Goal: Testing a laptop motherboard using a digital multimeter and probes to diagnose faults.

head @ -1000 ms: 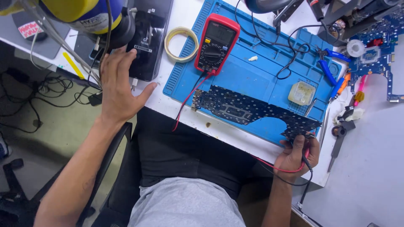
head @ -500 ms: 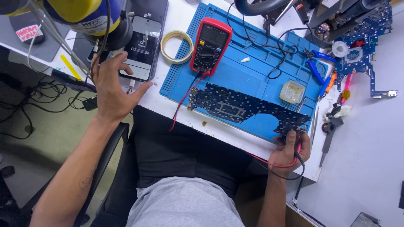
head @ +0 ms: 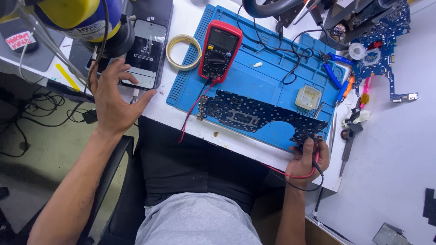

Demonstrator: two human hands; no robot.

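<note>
While the right hand [head: 309,159] pinches the red and black probe leads [head: 314,169] at the front edge of the table [head: 181,22], the left hand [head: 112,100] hovers open, fingers spread, gripping nothing, by a phone [head: 146,54] near the table's left edge.

Black keyboard board [head: 259,115] lies flat along the front edge of the blue mat [head: 268,77], dotted w/ small white spots, one end under the right hand's fingertips. Red multimeter [head: 219,50] sits upright-ish at the mat's back-left. Small clear square tub [head: 308,97] w/ pale yellowish stuff inside sits on the mat's right side. Tape roll [head: 183,51] btw phone and mat. White sticker w/ red lettering [head: 21,40] at the far back-left corner.
</note>
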